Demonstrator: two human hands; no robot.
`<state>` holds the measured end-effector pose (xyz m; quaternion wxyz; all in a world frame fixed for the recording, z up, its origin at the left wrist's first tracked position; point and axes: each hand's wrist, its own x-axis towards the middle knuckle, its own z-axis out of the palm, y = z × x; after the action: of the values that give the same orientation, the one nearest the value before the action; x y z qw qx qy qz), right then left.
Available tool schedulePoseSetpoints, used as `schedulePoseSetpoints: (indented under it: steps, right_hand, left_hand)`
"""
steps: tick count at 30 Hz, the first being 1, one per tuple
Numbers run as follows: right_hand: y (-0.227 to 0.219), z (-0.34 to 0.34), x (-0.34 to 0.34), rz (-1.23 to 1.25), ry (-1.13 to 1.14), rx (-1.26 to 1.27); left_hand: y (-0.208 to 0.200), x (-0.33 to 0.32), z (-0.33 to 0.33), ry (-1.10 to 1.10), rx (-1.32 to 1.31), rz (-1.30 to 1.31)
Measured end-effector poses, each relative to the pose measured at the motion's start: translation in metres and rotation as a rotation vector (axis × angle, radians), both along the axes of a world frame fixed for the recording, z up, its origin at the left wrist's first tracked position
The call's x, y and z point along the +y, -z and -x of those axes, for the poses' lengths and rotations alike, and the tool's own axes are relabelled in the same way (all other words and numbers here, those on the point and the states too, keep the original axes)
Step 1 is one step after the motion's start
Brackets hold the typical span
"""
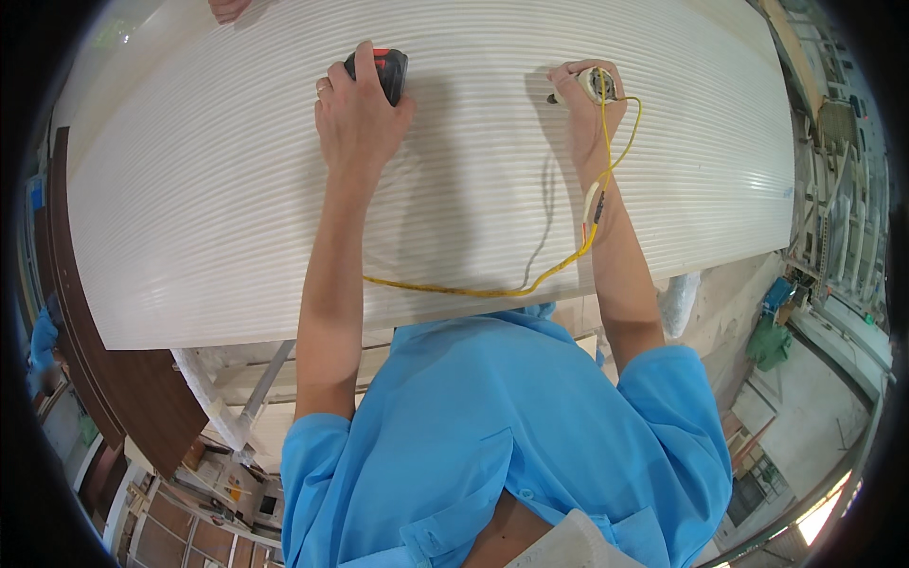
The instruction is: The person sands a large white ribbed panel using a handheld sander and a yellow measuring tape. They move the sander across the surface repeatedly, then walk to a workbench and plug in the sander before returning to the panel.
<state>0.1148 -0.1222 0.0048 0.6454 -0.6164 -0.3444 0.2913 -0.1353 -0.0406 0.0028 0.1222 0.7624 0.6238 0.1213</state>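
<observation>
A wide white ribbed panel point(492, 170) lies in front of me. On its far left part, my left hand point(358, 118) is closed over a compact black-and-red hand tool point(391, 74), whose exact kind I cannot make out. My right hand point(592, 104) is wrapped round a small corded tool with a rounded, pale end point(600, 86), over the panel's far right part; my fingers hide most of its body. From it a thin yellow cord point(636, 118) loops back over my right forearm to a taped joint, then a thicker yellow cable point(454, 290) runs left along the near edge.
Another person's hand point(229, 9) rests at the panel's far left edge. Dark brown boards point(156, 398) lie below the panel at left. Clear plastic wrap point(679, 303) hangs under the near right edge. A green bag point(769, 341) is at right; a blue-clad person point(44, 341) is far left.
</observation>
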Motion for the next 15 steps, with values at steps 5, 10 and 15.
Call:
schedulePoseSetpoints:
  steps: [5, 10, 15]
  right_hand:
    - [-0.009, -0.009, 0.0, -0.064, 0.008, -0.078]
    - [-0.006, -0.001, 0.006, -0.017, -0.01, -0.056]
    - [-0.007, -0.002, 0.01, -0.032, -0.004, -0.068]
  left_hand:
    - [0.0, 0.0, -0.001, 0.028, -0.001, -0.064]
    - [0.001, 0.002, -0.001, 0.008, 0.004, -0.018]
    - [0.001, 0.002, 0.0, 0.014, 0.0, -0.055]
